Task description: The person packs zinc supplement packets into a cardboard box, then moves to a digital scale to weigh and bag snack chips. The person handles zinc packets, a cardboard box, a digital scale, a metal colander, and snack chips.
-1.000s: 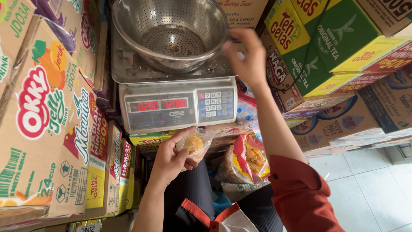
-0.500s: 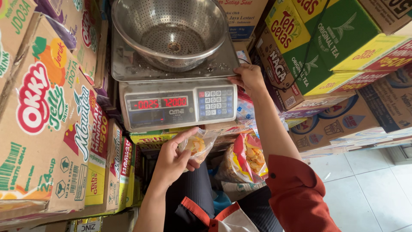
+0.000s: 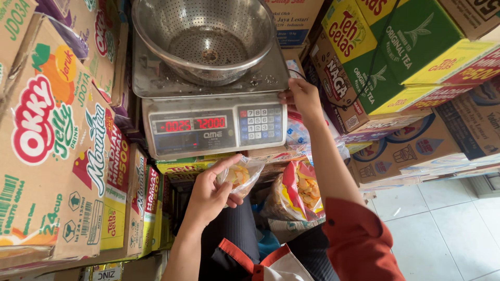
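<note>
My left hand (image 3: 208, 195) is closed on a small clear plastic bag of yellow chips (image 3: 244, 176), held just below the front of a digital weighing scale (image 3: 208, 130). The scale has a lit red display and a keypad. A perforated steel bowl (image 3: 208, 36) sits empty on the scale's platform. My right hand (image 3: 302, 99), arm in a red sleeve, grips the right edge of the scale beside the keypad.
Stacked drink cartons (image 3: 47, 130) wall in the left side, and more tea cartons (image 3: 396, 57) are piled on the right. A larger clear bag of chips (image 3: 299, 192) sits under the scale near my lap. White floor tiles (image 3: 442, 218) show at the lower right.
My right hand has come down from the bowl's rim to the scale's right edge. My left hand keeps the small bag in about the same place.
</note>
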